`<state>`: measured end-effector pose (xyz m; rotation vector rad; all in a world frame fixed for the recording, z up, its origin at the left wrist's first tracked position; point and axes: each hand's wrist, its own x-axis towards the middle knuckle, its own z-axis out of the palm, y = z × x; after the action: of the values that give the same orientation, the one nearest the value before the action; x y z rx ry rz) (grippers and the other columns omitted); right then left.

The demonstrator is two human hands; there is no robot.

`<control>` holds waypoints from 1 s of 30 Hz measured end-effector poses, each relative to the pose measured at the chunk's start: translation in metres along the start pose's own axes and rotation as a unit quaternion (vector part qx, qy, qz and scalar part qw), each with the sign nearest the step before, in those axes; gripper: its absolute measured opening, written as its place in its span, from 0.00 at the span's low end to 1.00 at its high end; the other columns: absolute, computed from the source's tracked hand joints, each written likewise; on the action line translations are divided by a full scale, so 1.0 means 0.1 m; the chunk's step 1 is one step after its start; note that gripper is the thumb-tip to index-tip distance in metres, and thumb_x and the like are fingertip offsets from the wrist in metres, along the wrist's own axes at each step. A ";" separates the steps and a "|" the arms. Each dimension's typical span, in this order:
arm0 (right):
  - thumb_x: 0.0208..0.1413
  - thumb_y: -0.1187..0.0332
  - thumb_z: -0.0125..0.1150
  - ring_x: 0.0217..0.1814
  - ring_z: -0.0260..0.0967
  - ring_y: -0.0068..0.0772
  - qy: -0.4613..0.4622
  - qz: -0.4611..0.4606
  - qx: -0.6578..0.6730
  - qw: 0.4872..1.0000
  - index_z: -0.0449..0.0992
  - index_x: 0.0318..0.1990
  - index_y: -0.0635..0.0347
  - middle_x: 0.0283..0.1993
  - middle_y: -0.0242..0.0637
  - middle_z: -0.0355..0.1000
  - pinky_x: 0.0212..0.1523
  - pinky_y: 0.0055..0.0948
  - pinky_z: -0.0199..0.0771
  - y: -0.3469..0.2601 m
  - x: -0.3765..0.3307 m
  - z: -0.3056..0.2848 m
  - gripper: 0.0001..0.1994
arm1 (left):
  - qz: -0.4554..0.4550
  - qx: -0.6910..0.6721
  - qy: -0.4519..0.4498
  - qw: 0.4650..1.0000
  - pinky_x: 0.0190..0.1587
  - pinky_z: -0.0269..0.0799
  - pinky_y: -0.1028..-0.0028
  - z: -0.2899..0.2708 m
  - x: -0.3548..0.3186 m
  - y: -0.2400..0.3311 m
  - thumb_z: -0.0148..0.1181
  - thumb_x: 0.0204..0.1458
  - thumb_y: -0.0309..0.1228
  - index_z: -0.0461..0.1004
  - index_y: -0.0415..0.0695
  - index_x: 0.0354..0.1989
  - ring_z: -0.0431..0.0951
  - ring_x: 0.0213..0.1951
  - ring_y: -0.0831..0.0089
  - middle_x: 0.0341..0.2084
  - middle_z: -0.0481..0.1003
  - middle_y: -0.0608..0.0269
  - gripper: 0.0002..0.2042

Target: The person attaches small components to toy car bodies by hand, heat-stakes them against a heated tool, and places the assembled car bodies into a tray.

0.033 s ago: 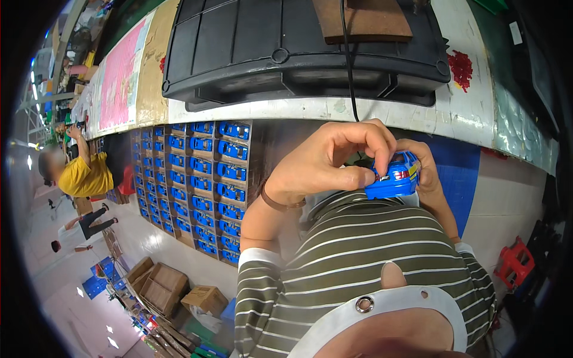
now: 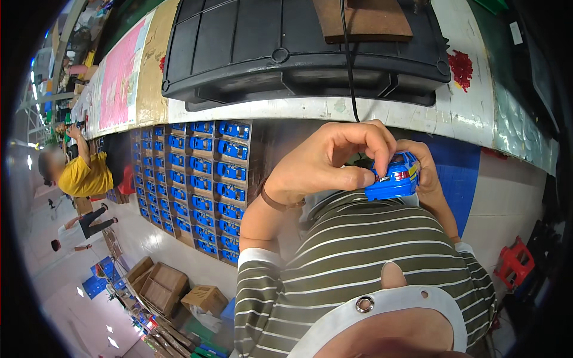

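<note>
A blue toy car [image 2: 391,184] with red and yellow markings is held up in front of my striped shirt, above the near edge of the bench. My right hand [image 2: 425,166] wraps round its far side and right side, fingers closed on it. From the left, my left hand [image 2: 334,162] reaches over with thumb and forefinger pinched together against the car's left end. Between those fingertips sits a small part, dark or reddish, too tiny to name. The palm side of my right hand is hidden behind the car.
A large black plastic bin [image 2: 250,48] stands on the white bench [image 2: 250,110], a brown board [image 2: 364,24] and black cable on it. Red bits [image 2: 460,68] lie right of it. Trays of blue car bodies [image 2: 203,182] are at left, a red stool [image 2: 514,262] at right. A person in yellow [image 2: 86,176] works far left.
</note>
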<state>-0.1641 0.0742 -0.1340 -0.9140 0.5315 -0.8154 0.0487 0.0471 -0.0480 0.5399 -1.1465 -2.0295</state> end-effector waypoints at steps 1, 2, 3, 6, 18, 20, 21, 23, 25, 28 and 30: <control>0.35 0.38 0.62 0.45 0.68 0.29 -0.009 0.012 0.013 1.000 0.64 0.49 0.75 0.43 0.43 0.70 0.48 0.25 0.66 0.01 0.00 0.01 0.45 | 0.000 -0.001 0.001 1.000 0.43 0.60 0.73 -0.01 -0.01 -0.02 0.56 0.30 0.25 0.70 0.42 0.22 0.66 0.37 0.70 0.29 0.67 0.59 0.06; 0.35 0.38 0.62 0.45 0.68 0.29 -0.009 0.013 0.014 1.000 0.64 0.49 0.75 0.43 0.43 0.70 0.48 0.25 0.66 0.02 0.00 0.02 0.45 | -0.002 -0.019 0.006 1.000 0.43 0.59 0.74 -0.03 -0.02 -0.05 0.55 0.31 0.25 0.70 0.43 0.21 0.65 0.37 0.70 0.29 0.67 0.58 0.06; 0.35 0.39 0.63 0.46 0.68 0.29 -0.001 0.012 0.024 1.000 0.64 0.49 0.74 0.44 0.44 0.69 0.49 0.26 0.66 0.04 0.01 0.03 0.45 | -0.004 -0.038 0.010 0.999 0.43 0.59 0.75 -0.04 -0.02 -0.07 0.55 0.31 0.25 0.69 0.44 0.21 0.65 0.37 0.70 0.30 0.66 0.58 0.05; 0.35 0.40 0.64 0.48 0.67 0.29 0.011 0.003 0.042 0.999 0.63 0.50 0.74 0.46 0.44 0.68 0.49 0.27 0.66 0.09 0.03 0.02 0.44 | -0.015 -0.089 0.039 0.995 0.43 0.58 0.76 -0.02 -0.04 -0.11 0.53 0.33 0.26 0.68 0.45 0.20 0.64 0.37 0.71 0.32 0.65 0.58 0.03; 0.33 0.37 0.63 0.45 0.67 0.26 0.029 0.000 0.048 0.998 0.62 0.50 0.73 0.44 0.41 0.68 0.45 0.24 0.68 0.11 0.03 0.01 0.47 | 0.011 -0.070 0.052 0.996 0.45 0.61 0.73 -0.01 -0.03 -0.12 0.55 0.39 0.27 0.68 0.44 0.26 0.65 0.40 0.69 0.32 0.65 0.59 0.05; 0.32 0.36 0.62 0.43 0.68 0.26 0.034 0.002 0.051 0.998 0.62 0.50 0.73 0.44 0.41 0.68 0.42 0.23 0.69 0.13 0.02 0.04 0.47 | -0.007 -0.105 0.060 0.993 0.46 0.61 0.71 0.02 -0.02 -0.13 0.56 0.41 0.28 0.68 0.44 0.28 0.66 0.41 0.68 0.31 0.66 0.59 0.06; 0.32 0.34 0.60 0.41 0.68 0.25 0.045 -0.010 0.074 0.996 0.62 0.49 0.73 0.43 0.41 0.68 0.39 0.23 0.70 0.15 0.01 0.06 0.48 | -0.024 -0.139 0.068 0.988 0.47 0.62 0.68 0.03 -0.01 -0.15 0.57 0.43 0.29 0.67 0.43 0.31 0.66 0.43 0.66 0.31 0.66 0.59 0.08; 0.32 0.33 0.59 0.40 0.69 0.25 0.058 -0.025 0.094 0.994 0.62 0.49 0.73 0.42 0.40 0.68 0.36 0.22 0.72 0.16 0.01 0.05 0.48 | 0.022 -0.113 0.066 0.991 0.47 0.63 0.67 0.07 0.02 -0.21 0.58 0.44 0.31 0.67 0.43 0.32 0.66 0.43 0.66 0.31 0.66 0.60 0.09; 0.32 0.31 0.56 0.38 0.69 0.26 0.010 -0.039 0.084 0.996 0.62 0.49 0.72 0.41 0.40 0.68 0.31 0.23 0.73 0.13 0.03 0.04 0.48 | 0.069 -0.086 0.061 0.992 0.47 0.63 0.65 0.09 0.04 -0.26 0.59 0.45 0.33 0.67 0.43 0.34 0.67 0.42 0.65 0.31 0.65 0.60 0.11; 0.32 0.31 0.56 0.36 0.70 0.26 0.032 -0.053 0.059 0.996 0.62 0.49 0.72 0.41 0.40 0.68 0.30 0.24 0.73 0.08 0.04 0.09 0.48 | 0.189 0.014 0.049 0.981 0.45 0.65 0.65 0.08 0.10 -0.31 0.61 0.46 0.37 0.68 0.43 0.32 0.68 0.42 0.62 0.32 0.65 0.60 0.12; 0.34 0.33 0.56 0.35 0.70 0.26 0.047 -0.071 0.063 0.994 0.62 0.49 0.72 0.40 0.41 0.68 0.29 0.23 0.72 0.04 0.04 0.10 0.47 | 0.224 0.014 0.047 0.973 0.46 0.64 0.67 0.10 0.14 -0.31 0.59 0.47 0.33 0.70 0.41 0.33 0.67 0.42 0.66 0.34 0.66 0.61 0.10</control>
<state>-0.1534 0.0775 -0.1320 -0.8058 0.4949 -1.0133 0.0213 0.0522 -0.0697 0.3479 -1.1232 -1.5865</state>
